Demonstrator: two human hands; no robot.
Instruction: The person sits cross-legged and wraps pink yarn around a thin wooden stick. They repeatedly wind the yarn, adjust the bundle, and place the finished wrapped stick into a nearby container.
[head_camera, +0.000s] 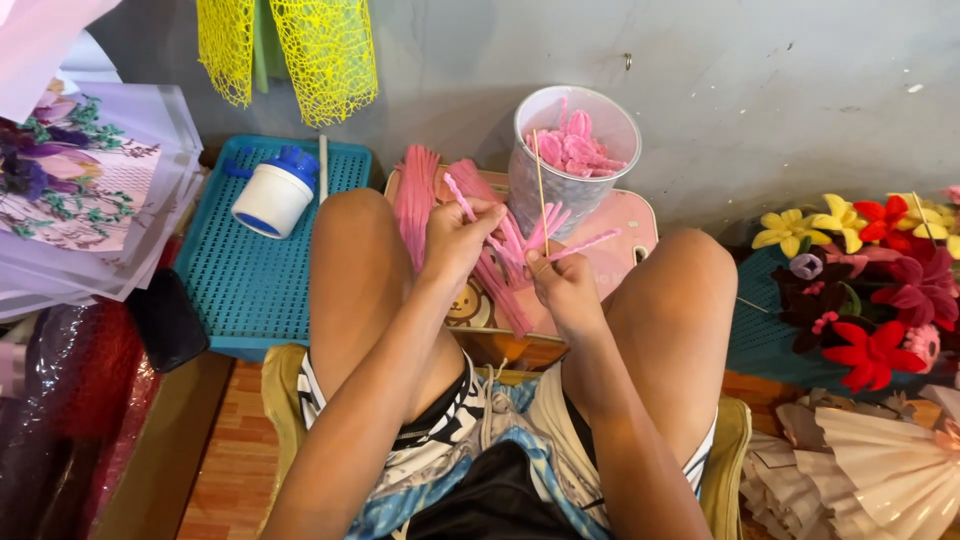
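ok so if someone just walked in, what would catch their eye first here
Probably the pink pipe cleaners at the centre, pinched between the left hand and the right hand above the knees. Just behind them stands a clear plastic cup of pink pieces with a thin stick in it. At the right edge, a bright cluster of red, yellow and magenta handmade flowers draws the eye too.

The frame's right edge cuts off the pleated paper fan (880, 470).
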